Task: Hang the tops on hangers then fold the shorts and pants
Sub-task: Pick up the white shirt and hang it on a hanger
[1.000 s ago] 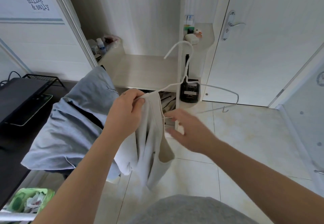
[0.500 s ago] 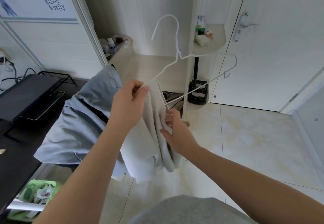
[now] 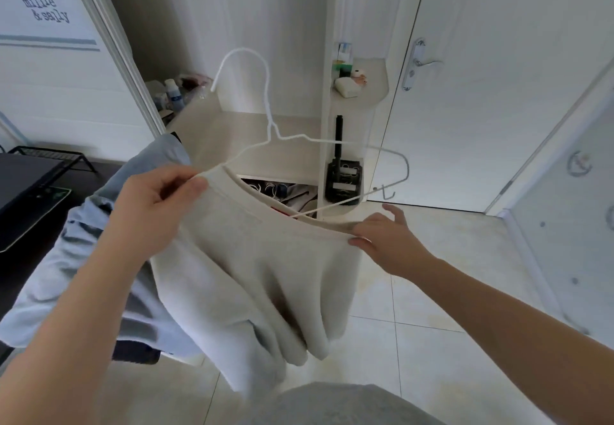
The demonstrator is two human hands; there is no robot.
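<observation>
You hold a thin white wire hanger [image 3: 272,132] in the air, its hook curved and pointing up, its right shoulder bent round with a small hooked notch. The cream top [image 3: 265,275] is soft, matte knit with a ribbed rim. It hangs directly below the hanger in loose folds, and its opening is stretched taut. The left shoulder of the hanger and part of its lower bar go into this opening, while the right shoulder stays outside.

Your left hand [image 3: 156,198], below and left of the hook, pinches the rim of the top between thumb and curled fingers. The wire runs into this pinch, but whether the fingers also hold the wire cannot be told. Your right hand [image 3: 385,242], just below the right shoulder of the hanger, grips the other side of the rim: the thumb presses on the fabric and the other fingers are almost straight and spread.

Left of the hanger and lower, a smooth blue-grey garment [image 3: 66,275] lies draped in a heap. On the pale wall panel [image 3: 50,69], far left of the hook, you can read "millie & sally". To the right of the hanger stands a white door with a metal lever handle [image 3: 419,62].
</observation>
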